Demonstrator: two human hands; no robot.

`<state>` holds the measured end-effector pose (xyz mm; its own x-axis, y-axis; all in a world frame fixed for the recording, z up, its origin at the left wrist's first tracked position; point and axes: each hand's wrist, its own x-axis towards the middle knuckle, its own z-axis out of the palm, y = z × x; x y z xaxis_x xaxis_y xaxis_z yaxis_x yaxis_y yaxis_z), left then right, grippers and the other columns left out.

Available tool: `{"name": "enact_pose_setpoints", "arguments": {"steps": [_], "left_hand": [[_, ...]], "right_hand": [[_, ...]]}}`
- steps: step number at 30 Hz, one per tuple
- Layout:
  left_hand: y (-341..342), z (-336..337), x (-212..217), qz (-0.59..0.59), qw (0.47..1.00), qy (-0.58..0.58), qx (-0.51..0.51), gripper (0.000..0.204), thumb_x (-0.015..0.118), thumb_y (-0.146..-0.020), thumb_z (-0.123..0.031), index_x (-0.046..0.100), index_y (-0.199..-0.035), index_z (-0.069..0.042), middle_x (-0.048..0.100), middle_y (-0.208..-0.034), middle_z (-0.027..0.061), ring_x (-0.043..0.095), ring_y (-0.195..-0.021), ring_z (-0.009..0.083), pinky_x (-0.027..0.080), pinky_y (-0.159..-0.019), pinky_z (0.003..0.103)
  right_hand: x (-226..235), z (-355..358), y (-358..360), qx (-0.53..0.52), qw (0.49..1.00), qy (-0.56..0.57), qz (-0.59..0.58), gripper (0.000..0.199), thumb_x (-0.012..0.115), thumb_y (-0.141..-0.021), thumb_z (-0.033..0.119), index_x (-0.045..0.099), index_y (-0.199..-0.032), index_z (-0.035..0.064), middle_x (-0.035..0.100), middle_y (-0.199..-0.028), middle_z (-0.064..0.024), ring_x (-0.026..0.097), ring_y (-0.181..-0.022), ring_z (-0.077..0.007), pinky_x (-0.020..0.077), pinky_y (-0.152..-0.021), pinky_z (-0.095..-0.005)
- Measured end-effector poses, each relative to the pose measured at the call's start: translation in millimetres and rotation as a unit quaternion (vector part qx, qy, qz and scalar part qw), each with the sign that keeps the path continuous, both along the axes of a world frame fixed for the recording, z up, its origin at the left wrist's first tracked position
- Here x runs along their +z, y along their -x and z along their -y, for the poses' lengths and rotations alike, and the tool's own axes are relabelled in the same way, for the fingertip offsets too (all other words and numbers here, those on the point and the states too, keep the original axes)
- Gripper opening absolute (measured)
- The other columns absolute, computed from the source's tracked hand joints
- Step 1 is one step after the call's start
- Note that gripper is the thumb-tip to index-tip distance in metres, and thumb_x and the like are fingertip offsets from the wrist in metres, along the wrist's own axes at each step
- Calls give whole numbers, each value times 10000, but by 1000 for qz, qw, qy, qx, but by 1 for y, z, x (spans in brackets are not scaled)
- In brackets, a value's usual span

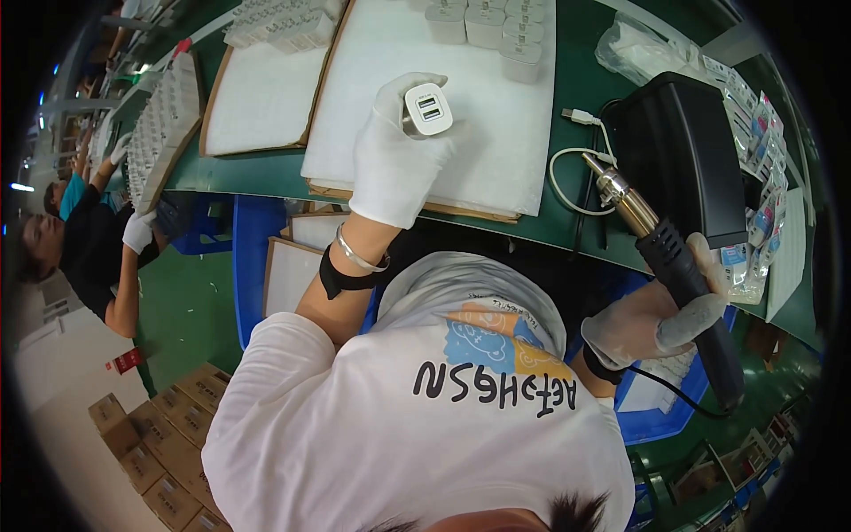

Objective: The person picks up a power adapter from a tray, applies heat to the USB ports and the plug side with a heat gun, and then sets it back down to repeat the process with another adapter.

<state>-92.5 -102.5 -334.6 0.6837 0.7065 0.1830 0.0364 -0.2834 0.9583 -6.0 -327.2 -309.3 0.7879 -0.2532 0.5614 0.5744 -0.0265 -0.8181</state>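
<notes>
White charger (429, 109) in closed left hand (394, 164), black-handled tool (669, 253) in closed right hand (649, 321)

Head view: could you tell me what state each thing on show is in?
White two-port charger: held in the left hand, both ports empty
Black-handled tool: held in the right hand; on or off, cannot tell
White USB cable: visible plug unconnected
Black box: standing on the green table
White-topped board: lying flat

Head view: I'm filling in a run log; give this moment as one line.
Left hand: holding white two-port plug | Right hand: gripping black-handled tool | Bench: black box, white cable
</notes>
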Motion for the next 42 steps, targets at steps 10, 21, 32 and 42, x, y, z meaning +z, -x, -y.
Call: {"name": "enact_pose_setpoints", "arguments": {"steps": [10, 21, 32, 42], "left_hand": [[1, -5, -1, -40, 991, -115, 63, 502, 756, -709, 52, 579, -1152, -104, 618, -1062, 28, 606, -921, 112, 512, -805, 247], [5, -7, 4, -6, 1000, 8, 4, 529, 790, -730, 3, 546, -1194, -71, 611, -1159, 50, 610, -983, 132, 520, -854, 254], [4, 0, 8, -20, 998, 60, -22, 552, 777, -749, 5, 505, -1226, -57, 605, -1186, 67, 612, -1000, 140, 532, -865, 265], [6, 2, 12, -6, 995, 94, -36, 556, 781, -746, 0, 493, -1220, -43, 597, -1199, 80, 613, -1030, 161, 529, -884, 277]], "right_hand": [[0, 5, -3, 6, 1000, 7, -14, 471, 446, -959, 428, 595, -907, -16, 631, -818, -142, 572, -714, -187, 493, -710, -336], [5, -4, 3, -9, 999, -21, -34, 467, 478, -940, 436, 590, -874, -13, 622, -801, -133, 565, -705, -179, 480, -704, -326], [2, -5, 1, -20, 1000, -12, -5, 491, 442, -959, 439, 624, -897, -13, 647, -818, -138, 590, -708, -180, 493, -689, -315], [3, -9, 3, -20, 999, -25, -5, 490, 439, -960, 441, 622, -888, -8, 650, -819, -133, 589, -703, -181, 495, -679, -319]]}}
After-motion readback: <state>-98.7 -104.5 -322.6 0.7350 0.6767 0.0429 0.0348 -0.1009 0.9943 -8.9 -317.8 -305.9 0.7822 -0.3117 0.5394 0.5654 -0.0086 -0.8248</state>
